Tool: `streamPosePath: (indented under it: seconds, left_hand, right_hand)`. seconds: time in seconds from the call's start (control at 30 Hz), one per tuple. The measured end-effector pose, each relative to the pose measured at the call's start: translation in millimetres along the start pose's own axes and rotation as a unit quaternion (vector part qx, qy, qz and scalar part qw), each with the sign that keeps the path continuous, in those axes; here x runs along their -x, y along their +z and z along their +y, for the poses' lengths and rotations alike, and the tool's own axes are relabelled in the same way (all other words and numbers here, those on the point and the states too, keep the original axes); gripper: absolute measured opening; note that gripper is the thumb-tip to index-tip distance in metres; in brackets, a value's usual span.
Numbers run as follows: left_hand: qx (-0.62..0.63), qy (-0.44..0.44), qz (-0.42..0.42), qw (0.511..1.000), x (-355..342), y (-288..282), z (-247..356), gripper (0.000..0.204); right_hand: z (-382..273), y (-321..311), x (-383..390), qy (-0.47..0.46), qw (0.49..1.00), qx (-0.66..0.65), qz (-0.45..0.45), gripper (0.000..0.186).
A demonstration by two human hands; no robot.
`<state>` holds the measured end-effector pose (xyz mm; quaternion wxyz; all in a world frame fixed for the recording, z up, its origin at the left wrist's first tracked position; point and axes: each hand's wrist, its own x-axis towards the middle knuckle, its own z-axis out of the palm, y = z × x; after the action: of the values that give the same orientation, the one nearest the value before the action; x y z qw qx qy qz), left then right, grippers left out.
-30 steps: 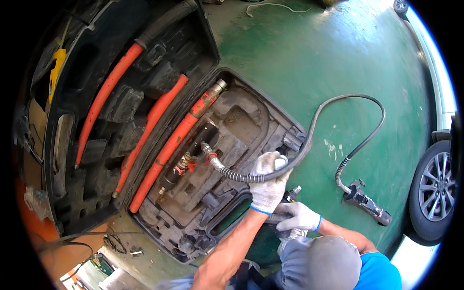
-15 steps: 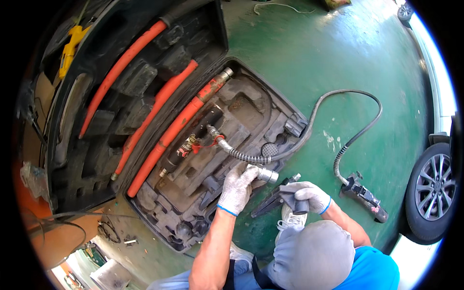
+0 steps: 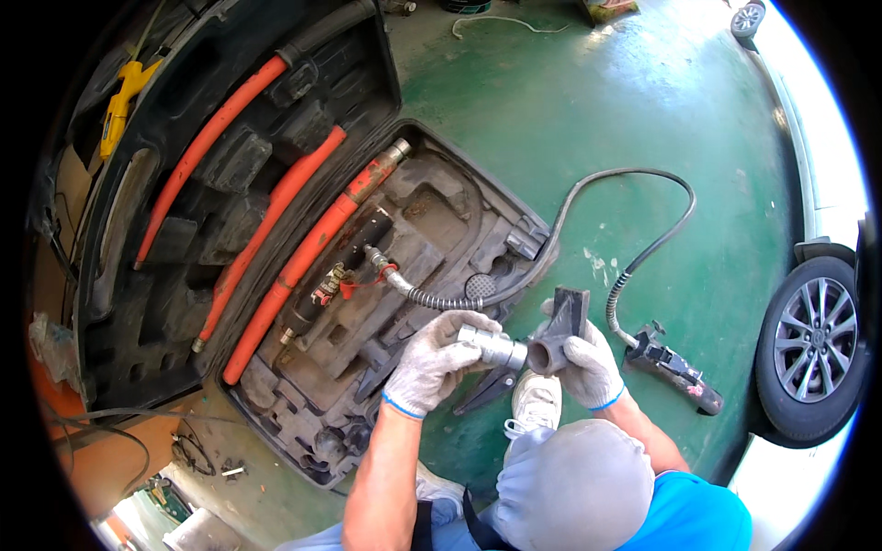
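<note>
Just right of the black case point(image 3: 427, 253), pinching a silver coupling point(image 3: 496, 347) by its case-side end in the left grip point(image 3: 430, 365), just beside a dark socketed fitting point(image 3: 563, 332) clasped in the right grip point(image 3: 593, 367). Around the case, green floor point(image 3: 643, 129); well right of it, a car wheel point(image 3: 816, 331).

Beside the case point(image 3: 446, 243), the left grip point(image 3: 432, 365) partly covered a coupling point(image 3: 499, 350), and a bracket point(image 3: 561, 331) hid some of the right grip point(image 3: 594, 369). The case's lid point(image 3: 168, 332) ran past the top edge. Right of the case, a car point(image 3: 819, 115) was cut off; left, clear plastic point(image 3: 52, 354) blurred.
</note>
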<state>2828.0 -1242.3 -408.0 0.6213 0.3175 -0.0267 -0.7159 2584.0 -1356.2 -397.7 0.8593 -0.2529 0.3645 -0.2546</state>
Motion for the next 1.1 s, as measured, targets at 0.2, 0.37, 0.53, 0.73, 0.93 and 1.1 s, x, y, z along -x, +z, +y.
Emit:
streamPosePath:
  seconds: [0.2, 0.37, 0.53, 0.73, 0.93, 1.1]
  left_hand:
    - [-0.059, 0.105, 0.010, 0.993, -6, 36, 14, 0.046]
    - [-0.226, 0.172, 0.049, 0.958, -7, 46, 23, 0.049]
    - [-0.326, 0.192, 0.114, 0.919, -3, 78, 34, 0.044]
    - [-0.368, 0.329, 0.031, 0.869, 3, 102, 47, 0.038]
    - [-0.408, 0.300, 0.107, 0.855, 1, 106, 64, 0.034]
    - [-0.540, 0.268, 0.289, 0.744, 0, 96, 63, 0.019]
  right_hand:
    - [-20, 34, -24, -0.071, 0.994, 0.076, 0.021, 0.073]
    - [-41, 51, -42, -0.042, 0.987, 0.152, 0.017, 0.053]
    - [-34, 70, -57, -0.140, 0.974, 0.168, 0.065, 0.036]
    - [-45, 96, -67, 0.003, 0.993, 0.106, 0.056, 0.027]
    - [-41, 109, -67, -0.053, 0.993, 0.091, 0.050, 0.026]
    - [-55, 108, -62, -0.142, 0.971, 0.192, -0.024, 0.057]
